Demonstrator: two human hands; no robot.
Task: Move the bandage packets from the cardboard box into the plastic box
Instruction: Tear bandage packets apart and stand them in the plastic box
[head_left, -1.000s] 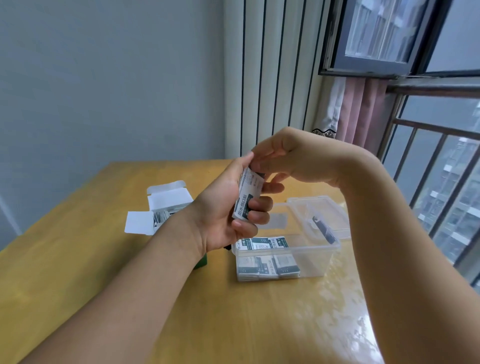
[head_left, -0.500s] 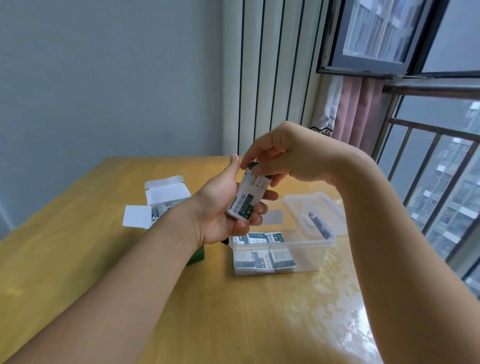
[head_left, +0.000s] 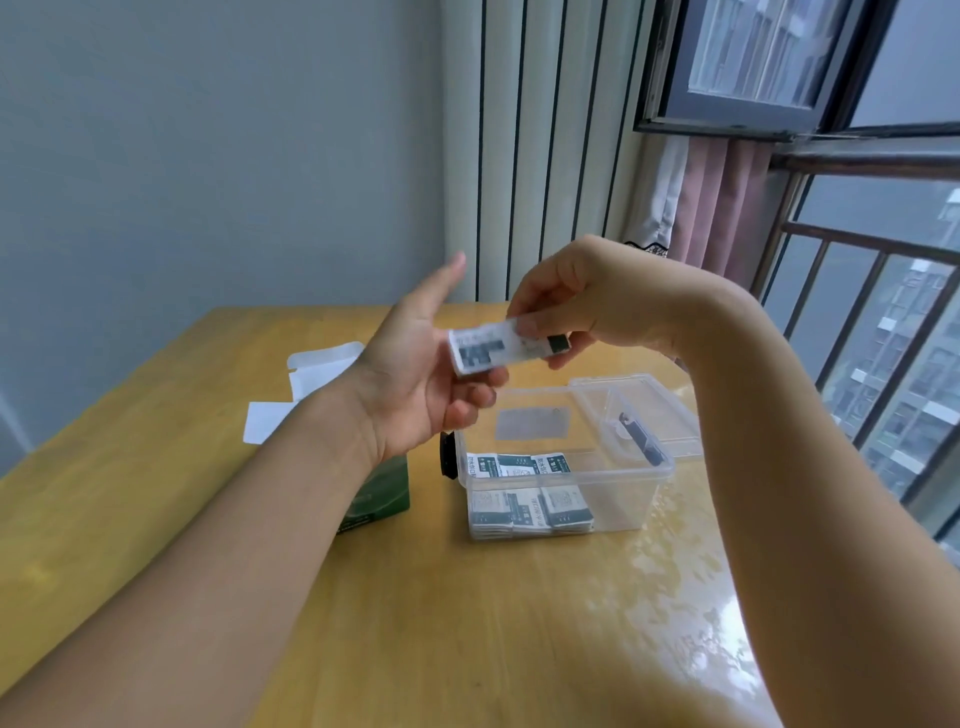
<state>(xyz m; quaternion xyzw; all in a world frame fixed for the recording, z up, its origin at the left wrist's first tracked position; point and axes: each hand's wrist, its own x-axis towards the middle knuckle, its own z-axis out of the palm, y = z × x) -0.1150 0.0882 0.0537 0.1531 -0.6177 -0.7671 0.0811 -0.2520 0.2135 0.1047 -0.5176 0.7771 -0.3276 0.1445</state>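
Wooden table (head_left: 519, 623); bandage packets (head_left: 501, 346) pinched in right fingers (head_left: 530, 326), left fingers (head_left: 470, 396) loose beneath.

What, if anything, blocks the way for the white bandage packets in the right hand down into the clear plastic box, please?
Nothing visible does. The right hand pinches the white bandage packets above the clear plastic box, whose top is open; its lid lies behind it. The open left hand is beside the route.

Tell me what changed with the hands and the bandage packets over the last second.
The left hand let go of the bandage packets and opened, thumb lifted away. The right hand, pinching their top end before, now carries them alone, turned from upright to nearly level above the plastic box. The packets already in the box and the cardboard box stayed put.
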